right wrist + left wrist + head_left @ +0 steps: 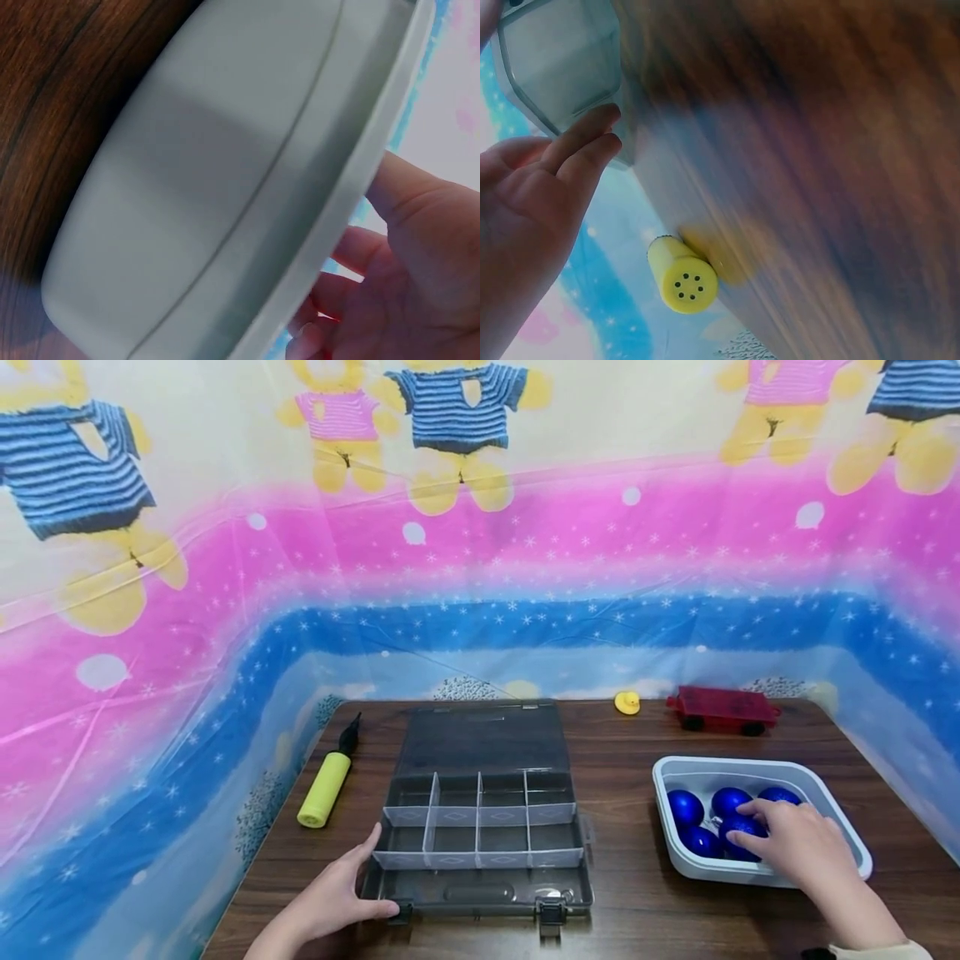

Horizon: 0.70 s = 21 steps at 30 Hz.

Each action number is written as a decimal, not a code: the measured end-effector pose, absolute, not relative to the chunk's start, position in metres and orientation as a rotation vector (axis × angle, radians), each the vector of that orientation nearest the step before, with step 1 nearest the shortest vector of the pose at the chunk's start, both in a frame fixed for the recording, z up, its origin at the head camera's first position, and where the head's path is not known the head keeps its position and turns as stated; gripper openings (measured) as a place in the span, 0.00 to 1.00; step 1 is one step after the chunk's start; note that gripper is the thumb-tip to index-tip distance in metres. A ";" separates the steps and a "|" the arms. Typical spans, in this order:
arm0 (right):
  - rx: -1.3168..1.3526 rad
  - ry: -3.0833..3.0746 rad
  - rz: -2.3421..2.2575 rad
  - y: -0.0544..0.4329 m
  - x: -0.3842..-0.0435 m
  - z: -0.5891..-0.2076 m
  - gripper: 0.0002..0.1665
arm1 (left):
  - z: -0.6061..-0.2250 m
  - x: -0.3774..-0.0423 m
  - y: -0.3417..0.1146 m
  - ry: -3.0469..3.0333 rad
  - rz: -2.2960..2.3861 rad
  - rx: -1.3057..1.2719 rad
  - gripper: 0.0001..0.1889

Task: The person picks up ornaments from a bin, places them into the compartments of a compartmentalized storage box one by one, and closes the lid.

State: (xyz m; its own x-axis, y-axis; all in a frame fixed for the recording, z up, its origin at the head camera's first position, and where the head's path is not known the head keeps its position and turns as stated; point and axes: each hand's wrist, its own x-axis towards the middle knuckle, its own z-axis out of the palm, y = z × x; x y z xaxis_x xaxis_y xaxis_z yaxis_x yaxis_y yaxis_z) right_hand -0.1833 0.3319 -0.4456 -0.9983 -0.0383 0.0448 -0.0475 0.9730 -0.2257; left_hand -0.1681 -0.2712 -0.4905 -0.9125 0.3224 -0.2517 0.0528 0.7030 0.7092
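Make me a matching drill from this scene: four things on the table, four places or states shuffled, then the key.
Things
1. Yellow cylinder with a black tip
2. Blue balls
3. Red cart
4. Compartment box

Places and states
A. Right of the yellow duck
B. Lid open, with the left hand at its near left corner
C. In the pale tub, with the right hand over them
D. Lying left of the box

Pairs: 1-D, 2-C, 3-A, 4-B
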 end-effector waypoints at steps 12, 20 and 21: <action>0.058 -2.732 0.415 0.310 -0.173 -0.435 0.37 | -0.467 -0.162 -0.251 2.616 1.109 0.251 0.52; 0.110 -2.621 0.491 0.280 -0.170 -0.424 0.35 | -0.471 -0.165 -0.253 2.635 1.130 0.268 0.51; 0.127 -2.608 0.495 0.276 -0.170 -0.425 0.34 | -0.471 -0.165 -0.253 2.636 1.128 0.280 0.51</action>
State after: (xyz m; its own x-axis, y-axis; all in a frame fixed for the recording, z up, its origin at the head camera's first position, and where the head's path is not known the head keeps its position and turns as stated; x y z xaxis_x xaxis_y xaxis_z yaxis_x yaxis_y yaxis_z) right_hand -0.1702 0.2757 -0.4246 -0.8808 -0.0020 0.4734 -0.1754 0.9302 -0.3224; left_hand -0.1648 -0.2530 -0.4707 -0.9478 0.2753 -0.1608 0.0738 0.6800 0.7295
